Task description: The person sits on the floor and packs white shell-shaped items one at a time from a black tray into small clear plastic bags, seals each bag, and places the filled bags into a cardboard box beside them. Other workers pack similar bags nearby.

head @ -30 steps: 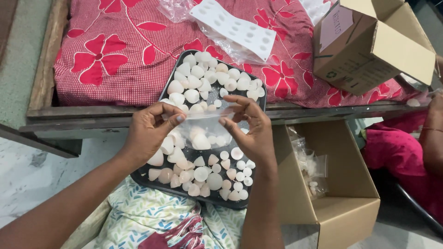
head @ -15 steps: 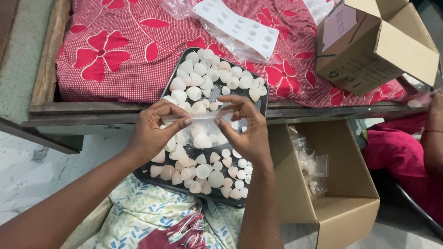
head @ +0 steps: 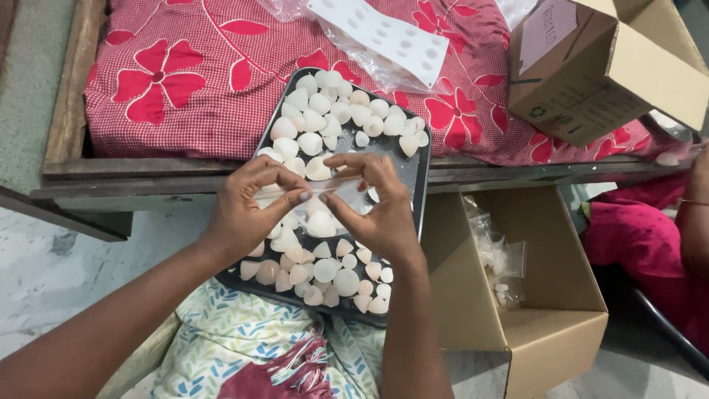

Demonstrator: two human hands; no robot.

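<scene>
Both my left hand (head: 247,210) and right hand (head: 380,214) pinched a small clear bag (head: 325,188) above the tray (head: 417,185) of shells (head: 321,225); seemingly sealing it; pressing along its top looked due.

Single head-worn view, steeply downward, close above the hands and tray (head: 413,222).

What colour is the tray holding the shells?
Dark grey to black tray, under whitish shells; head view.

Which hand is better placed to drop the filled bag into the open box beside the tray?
Probably the right hand: it pinches the small clear bag on the side nearest the open box; the left hand is farther away.
</scene>
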